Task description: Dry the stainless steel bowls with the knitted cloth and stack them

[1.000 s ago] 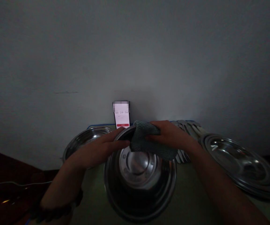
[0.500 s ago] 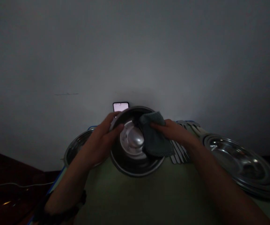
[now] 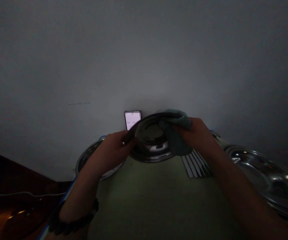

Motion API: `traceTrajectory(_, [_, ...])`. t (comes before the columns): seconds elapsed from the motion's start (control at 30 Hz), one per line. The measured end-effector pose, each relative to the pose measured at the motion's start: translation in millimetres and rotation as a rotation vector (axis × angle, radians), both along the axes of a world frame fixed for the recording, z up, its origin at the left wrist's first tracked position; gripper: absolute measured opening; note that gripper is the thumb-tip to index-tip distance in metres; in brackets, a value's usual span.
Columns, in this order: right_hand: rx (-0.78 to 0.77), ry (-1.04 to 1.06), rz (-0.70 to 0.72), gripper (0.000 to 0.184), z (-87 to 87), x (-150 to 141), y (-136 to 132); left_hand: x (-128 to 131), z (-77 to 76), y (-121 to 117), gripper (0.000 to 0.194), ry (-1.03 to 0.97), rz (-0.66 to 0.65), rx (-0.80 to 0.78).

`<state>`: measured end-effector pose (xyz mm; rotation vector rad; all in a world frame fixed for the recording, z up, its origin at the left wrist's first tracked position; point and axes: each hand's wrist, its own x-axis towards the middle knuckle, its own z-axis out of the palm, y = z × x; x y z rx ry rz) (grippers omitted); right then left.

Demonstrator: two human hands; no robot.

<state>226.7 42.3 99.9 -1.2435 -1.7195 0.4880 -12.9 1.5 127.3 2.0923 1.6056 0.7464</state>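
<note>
My left hand [image 3: 115,148] is closed on the left rim of a shiny metal bowl [image 3: 150,151], thumb on the near side. The bowl is held up above the table, tilted steeply. A grey-green cloth [image 3: 180,141] is in my right hand [image 3: 196,131], folded over the bowl's right rim, with part hanging down on the near side. My right fingers are partly hidden by the cloth. Behind my left forearm, a second metal bowl [image 3: 86,158] rests on the table's left side, partly covered by the arm.
A lit phone [image 3: 133,119] with a timer leans on the wall [image 3: 144,60]. Several pieces of flat metal cutlery [image 3: 195,165] lie right of centre on the green tabletop [image 3: 158,200]. Stacked metal basins [image 3: 266,176] stand at the right. A white cable [image 3: 24,193] runs at the left.
The bowl has been lifted and tilted, so it looks flatter and higher. The cloth has gone from the far rim to the right rim. My left hand has shifted its hold.
</note>
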Motion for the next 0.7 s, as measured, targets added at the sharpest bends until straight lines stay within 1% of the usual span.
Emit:
traceTrajectory(0.07, [0.086,-0.23,0.001,0.015,8.5,-0.5,-9.2,6.3,2.6,-6.3,0.034,0.097,-0.056,-0.019])
traceTrajectory(0.13, [0.134,-0.392,-0.009,0.016,12.6,-7.1,-16.9,11.7,2.8,-10.4,0.036,0.173,-0.084,0.0])
traceTrajectory(0.2, [0.134,-0.472,-0.027,0.016,12.1,-13.0,-19.3,14.2,2.0,-11.5,0.037,0.211,-0.101,0.029])
traceTrajectory(0.27, [0.118,-0.46,-0.042,0.02,9.4,-14.0,-16.3,13.5,1.8,-10.1,0.036,0.185,-0.092,0.042])
traceTrajectory(0.33, [0.124,-0.37,-0.089,0.026,6.9,-10.6,-10.3,11.2,2.5,-7.4,0.034,0.126,-0.032,0.063])
traceTrajectory(0.4, [0.114,-0.238,-0.179,0.035,5.0,-6.8,-4.2,9.8,3.2,-4.5,0.035,0.053,0.083,0.106])
traceTrajectory(0.47, [0.051,-0.054,-0.239,0.041,1.7,-6.9,0.6,11.0,2.1,-1.8,0.037,-0.057,0.192,0.159])
traceTrajectory(0.5, [0.008,0.072,-0.229,0.042,-1.0,-9.2,2.5,12.3,0.3,-0.4,0.038,-0.122,0.239,0.184])
traceTrajectory(0.57, [-0.09,0.394,-0.12,0.037,-8.8,-16.9,6.1,15.1,-5.8,3.0,0.04,-0.256,0.288,0.21])
traceTrajectory(0.63, [-0.197,0.689,0.012,0.032,-17.2,-24.7,9.6,15.8,-13.3,6.9,0.045,-0.387,0.269,0.155])
traceTrajectory(0.67, [-0.241,0.77,0.06,0.032,-20.4,-26.8,11.1,14.7,-16.5,8.7,0.047,-0.434,0.239,0.103])
traceTrajectory(0.7, [-0.267,0.79,0.087,0.031,-22.4,-27.0,12.2,12.7,-18.6,10.3,0.048,-0.456,0.199,0.052])
